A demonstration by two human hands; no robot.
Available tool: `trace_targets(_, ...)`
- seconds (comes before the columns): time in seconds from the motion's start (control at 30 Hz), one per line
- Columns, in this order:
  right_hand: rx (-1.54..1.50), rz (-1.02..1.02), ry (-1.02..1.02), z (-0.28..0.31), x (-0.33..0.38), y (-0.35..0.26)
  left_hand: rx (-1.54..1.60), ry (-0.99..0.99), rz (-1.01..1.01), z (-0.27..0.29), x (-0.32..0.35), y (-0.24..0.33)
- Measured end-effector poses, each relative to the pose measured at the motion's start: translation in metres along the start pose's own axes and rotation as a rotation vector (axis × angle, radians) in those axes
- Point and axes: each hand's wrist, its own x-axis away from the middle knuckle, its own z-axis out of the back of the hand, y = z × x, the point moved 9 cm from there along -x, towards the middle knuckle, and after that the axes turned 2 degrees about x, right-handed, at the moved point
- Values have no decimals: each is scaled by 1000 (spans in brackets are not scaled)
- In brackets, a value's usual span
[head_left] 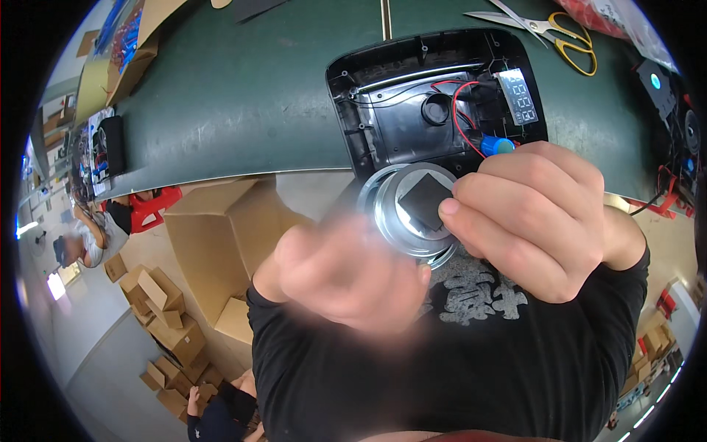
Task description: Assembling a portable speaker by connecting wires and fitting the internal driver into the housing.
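Note:
A round silver speaker is held up in front of my chest, its metal back facing me. Stuck or lying on that back is a dark square pad. My right hand is closed at the speaker's right side, thumb and finger at the pad's edge. My left hand is smeared by motion at the speaker's left and lower side, so its grip does not show. Just beyond the speaker, on the green table, lies an open black plastic housing with red and black wires, a display board and a blue cylindrical part.
Scissors with yellow handles lie at the far right of the green table. Black speaker housings stand at the right edge. A large cardboard box is below the table's near edge, left. Other people are seated farther off at the left.

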Motion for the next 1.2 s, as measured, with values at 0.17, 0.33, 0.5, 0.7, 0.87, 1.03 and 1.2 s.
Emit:
trace_targets(0.17, -29, -1, -49, -3, -2, 2, -21, 5, 36, -1, 0, -2)
trace_targets(0.33, -67, -13, -47, -6, 0, 5, -10, -9, 36, -1, 0, -2)
trace_targets(0.5, -146, -76, -5, -14, 9, 6, -30, -36, 96, -1, -2, -2)
trace_targets(0.7, -168, -150, -161, -22, 2, 8, 22, -128, 156, -3, -5, -11)
trace_targets(0.87, -272, -333, -194, -27, 7, 29, 135, -122, 290, -5, -17, -35)
trace_targets(1.03, -756, -812, -285, -43, 14, 74, 321, -74, 687, -18, -24, -96)
trace_targets(1.2, -1124, -1051, -193, -62, 19, 91, 548, -47, 1055, -37, -5, -134)
